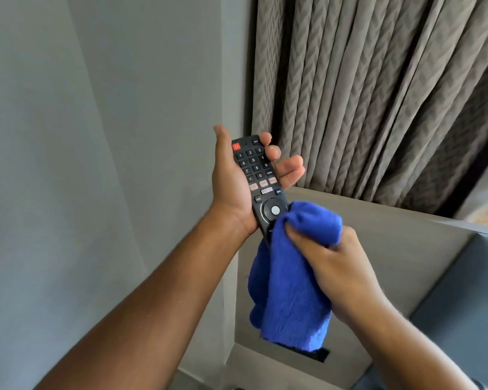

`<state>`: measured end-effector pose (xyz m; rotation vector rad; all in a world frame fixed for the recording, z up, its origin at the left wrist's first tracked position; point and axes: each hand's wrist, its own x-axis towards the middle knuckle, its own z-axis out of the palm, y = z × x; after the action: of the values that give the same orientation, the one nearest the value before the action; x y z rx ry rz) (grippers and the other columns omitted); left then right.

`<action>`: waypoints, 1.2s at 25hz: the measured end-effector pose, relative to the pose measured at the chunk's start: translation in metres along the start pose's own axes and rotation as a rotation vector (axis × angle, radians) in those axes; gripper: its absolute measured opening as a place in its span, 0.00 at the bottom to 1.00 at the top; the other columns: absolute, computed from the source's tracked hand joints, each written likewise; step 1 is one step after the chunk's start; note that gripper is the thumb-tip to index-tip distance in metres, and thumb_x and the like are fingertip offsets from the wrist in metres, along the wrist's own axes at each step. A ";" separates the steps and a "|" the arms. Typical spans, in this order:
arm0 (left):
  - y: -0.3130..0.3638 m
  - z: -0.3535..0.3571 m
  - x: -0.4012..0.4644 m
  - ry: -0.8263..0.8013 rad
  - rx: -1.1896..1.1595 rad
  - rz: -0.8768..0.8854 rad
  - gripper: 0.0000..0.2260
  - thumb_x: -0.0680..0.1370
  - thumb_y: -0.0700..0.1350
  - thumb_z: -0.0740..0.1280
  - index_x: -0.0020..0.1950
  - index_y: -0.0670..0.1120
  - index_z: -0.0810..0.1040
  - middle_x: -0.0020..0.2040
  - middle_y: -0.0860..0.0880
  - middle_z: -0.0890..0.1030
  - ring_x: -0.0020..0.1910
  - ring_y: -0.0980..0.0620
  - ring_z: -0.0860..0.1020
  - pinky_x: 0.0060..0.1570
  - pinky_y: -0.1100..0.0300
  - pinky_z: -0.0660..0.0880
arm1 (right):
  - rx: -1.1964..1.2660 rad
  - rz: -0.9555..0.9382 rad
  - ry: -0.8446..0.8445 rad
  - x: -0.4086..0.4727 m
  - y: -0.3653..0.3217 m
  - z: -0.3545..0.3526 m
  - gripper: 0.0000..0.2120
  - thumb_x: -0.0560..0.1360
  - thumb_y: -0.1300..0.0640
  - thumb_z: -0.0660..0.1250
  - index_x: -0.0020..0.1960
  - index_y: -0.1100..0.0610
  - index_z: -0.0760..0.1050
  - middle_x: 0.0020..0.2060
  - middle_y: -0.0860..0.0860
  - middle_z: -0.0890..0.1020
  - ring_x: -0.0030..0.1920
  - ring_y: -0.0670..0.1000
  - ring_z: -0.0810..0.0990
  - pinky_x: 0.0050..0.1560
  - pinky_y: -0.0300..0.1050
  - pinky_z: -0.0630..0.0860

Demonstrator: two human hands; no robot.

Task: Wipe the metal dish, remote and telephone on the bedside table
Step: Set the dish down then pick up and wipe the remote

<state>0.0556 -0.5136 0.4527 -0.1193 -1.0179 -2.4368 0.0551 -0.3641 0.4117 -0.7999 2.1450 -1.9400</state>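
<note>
Remote [258,182] sits mid-frame, held up in the air in the left hand [231,190], button face toward the camera. Its long axis runs from the power button at upper left down and to the right, w/ the lower end disappearing under the blue cloth [290,271]. Left hand is half-open: palm cradles the back, thumb straight up along the left edge, fingertips curled over the right edge near the number keys.

Right hand [333,266] is closed in a fist round the bunched cloth, pressing it against the remote's lower end, just right of the round nav pad; the rest of the cloth hangs down toward bottom centre. Right hand is thus the working one, and the untouched length lies up and left of it, so the stroke prob. has to travel along that axis toward the left fingertips.

Grey wall [82,164] fills the left, patterned curtain [378,94] upper right, a grey padded panel [392,249] lower right, maybe a headboard, hard to say. Bedside table, dish and telephone aren't in view.
</note>
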 end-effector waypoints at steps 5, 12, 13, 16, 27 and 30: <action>0.011 -0.005 0.004 -0.010 -0.043 0.023 0.31 0.79 0.71 0.49 0.44 0.46 0.76 0.31 0.50 0.77 0.34 0.46 0.83 0.40 0.53 0.83 | 0.381 0.214 -0.178 -0.012 0.012 -0.011 0.11 0.68 0.44 0.72 0.44 0.51 0.83 0.41 0.50 0.87 0.44 0.48 0.85 0.43 0.44 0.79; -0.008 -0.006 -0.004 -0.057 -0.020 -0.064 0.33 0.78 0.72 0.49 0.49 0.45 0.78 0.38 0.47 0.82 0.40 0.44 0.83 0.49 0.51 0.80 | -0.028 -0.011 -0.030 -0.014 0.014 -0.001 0.05 0.69 0.55 0.75 0.39 0.53 0.80 0.36 0.51 0.85 0.36 0.49 0.84 0.36 0.44 0.79; -0.019 -0.007 -0.010 -0.073 -0.006 -0.116 0.33 0.78 0.72 0.49 0.50 0.45 0.78 0.39 0.47 0.82 0.41 0.44 0.82 0.50 0.51 0.79 | 0.040 0.008 0.006 -0.011 0.016 -0.001 0.05 0.71 0.53 0.73 0.40 0.54 0.80 0.37 0.54 0.86 0.39 0.52 0.84 0.39 0.48 0.80; -0.047 -0.010 -0.024 -0.047 0.039 -0.187 0.32 0.79 0.70 0.50 0.52 0.43 0.76 0.38 0.46 0.78 0.35 0.46 0.79 0.46 0.51 0.77 | 0.287 0.130 0.009 -0.009 0.021 -0.001 0.09 0.76 0.46 0.65 0.48 0.48 0.81 0.46 0.59 0.85 0.49 0.61 0.84 0.52 0.60 0.80; -0.027 -0.011 -0.013 -0.046 -0.028 -0.135 0.32 0.80 0.70 0.47 0.51 0.45 0.77 0.34 0.51 0.76 0.26 0.54 0.74 0.30 0.61 0.76 | -0.016 -0.025 0.059 -0.024 0.030 -0.018 0.05 0.72 0.60 0.72 0.37 0.57 0.79 0.30 0.44 0.82 0.31 0.37 0.77 0.34 0.32 0.74; -0.019 -0.023 -0.012 -0.081 -0.023 -0.139 0.32 0.80 0.69 0.47 0.52 0.45 0.77 0.35 0.51 0.77 0.27 0.53 0.75 0.31 0.60 0.77 | 0.047 0.008 0.190 -0.026 0.032 -0.037 0.09 0.76 0.60 0.67 0.39 0.62 0.76 0.31 0.47 0.78 0.33 0.41 0.75 0.35 0.40 0.74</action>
<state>0.0600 -0.5133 0.4205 -0.1614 -1.0662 -2.5889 0.0510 -0.3183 0.3807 -0.6200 2.1906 -2.1321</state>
